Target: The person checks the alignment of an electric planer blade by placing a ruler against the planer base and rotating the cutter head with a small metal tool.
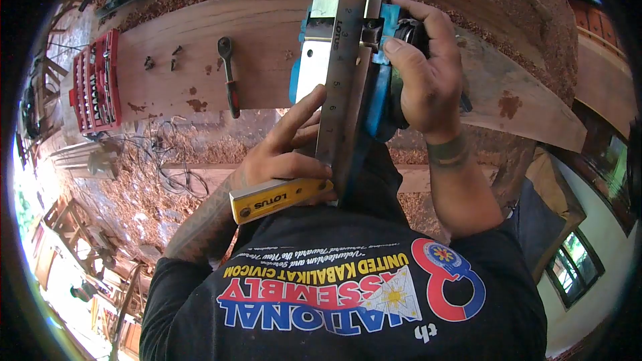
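Note:
A blue electric planer (381, 103) is turned with its shiny metal sole (319, 70) facing up. Lying lengthwise over the sole is the steel blade of a try square (332, 110), marked in numbers, with a yellow handle at its near end. My left hand (287, 140) is closed on the square where blade and handle meet, its index finger stretched along the blade's edge. On the planer's right side my right hand (428, 70) grips the body, thumb and fingers near the black and blue parts beside the sole.
A long wooden board (267, 33) runs across behind the planer. On it are a red-handled ratchet wrench (228, 77), some small dark screws or bolts (175, 58) and a red socket set case (97, 83). Wood shavings (200, 147) and a dark cable (170, 160) lie below.

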`<state>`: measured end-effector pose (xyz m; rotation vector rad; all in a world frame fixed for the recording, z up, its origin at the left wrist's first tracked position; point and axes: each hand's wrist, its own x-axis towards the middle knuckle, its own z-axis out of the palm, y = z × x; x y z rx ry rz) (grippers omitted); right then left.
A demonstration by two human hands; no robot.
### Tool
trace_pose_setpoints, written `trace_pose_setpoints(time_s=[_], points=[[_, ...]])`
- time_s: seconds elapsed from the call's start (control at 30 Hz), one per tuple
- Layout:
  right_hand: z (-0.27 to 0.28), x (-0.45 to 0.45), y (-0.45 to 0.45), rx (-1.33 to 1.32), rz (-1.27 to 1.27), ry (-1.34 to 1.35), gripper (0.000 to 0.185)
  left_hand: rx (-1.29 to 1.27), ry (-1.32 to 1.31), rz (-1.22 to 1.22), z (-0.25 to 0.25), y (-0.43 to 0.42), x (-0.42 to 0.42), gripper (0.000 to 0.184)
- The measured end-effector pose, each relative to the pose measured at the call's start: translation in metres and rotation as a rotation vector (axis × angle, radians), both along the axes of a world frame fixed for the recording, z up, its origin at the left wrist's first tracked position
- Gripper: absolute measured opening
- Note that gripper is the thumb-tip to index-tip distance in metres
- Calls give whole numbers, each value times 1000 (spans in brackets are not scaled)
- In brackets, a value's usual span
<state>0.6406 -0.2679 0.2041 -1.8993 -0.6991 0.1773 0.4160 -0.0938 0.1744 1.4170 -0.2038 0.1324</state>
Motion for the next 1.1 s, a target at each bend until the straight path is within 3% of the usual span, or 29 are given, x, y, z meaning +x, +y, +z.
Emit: trace_pose_setpoints(time_s=[1.1], points=[[0, 0, 1, -30, 14, -139, 38, 79, 9, 5, 6, 2, 2, 32]])
